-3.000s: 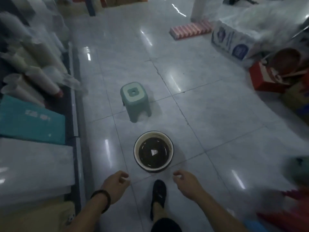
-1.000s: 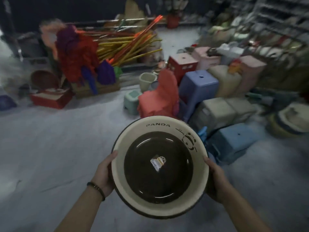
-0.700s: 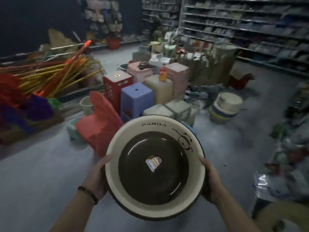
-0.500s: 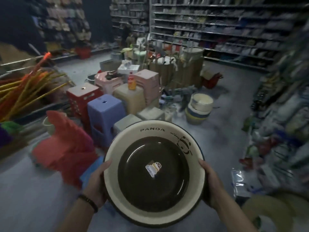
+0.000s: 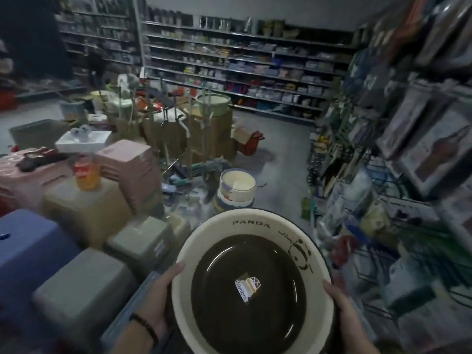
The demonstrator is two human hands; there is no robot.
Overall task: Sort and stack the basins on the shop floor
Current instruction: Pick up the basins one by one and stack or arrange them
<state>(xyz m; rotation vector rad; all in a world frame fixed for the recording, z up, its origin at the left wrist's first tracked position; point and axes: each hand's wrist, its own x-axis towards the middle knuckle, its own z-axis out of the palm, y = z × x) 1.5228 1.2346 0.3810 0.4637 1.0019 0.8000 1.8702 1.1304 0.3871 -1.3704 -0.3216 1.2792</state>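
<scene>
The basin (image 5: pixel 251 282), cream-walled with a dark bottom and a sticker at its centre, is carried mouth-up in front of the person, level enough to slide into another. The left hand (image 5: pixel 159 300) and right hand (image 5: pixel 343 314) clamp it at opposite sides of the rim, thumbs over the edge and fingers hidden underneath, likely to keep it steady while walking. Just beyond its far rim a stack (image 5: pixel 236 191) of similar cream basins sits on the floor (image 5: pixel 281 139), probably where this one belongs. Stools (image 5: pixel 81 290) crowd the floor's left side and a rack (image 5: pixel 408 175) lines the right, leaving a narrow lane between.
</scene>
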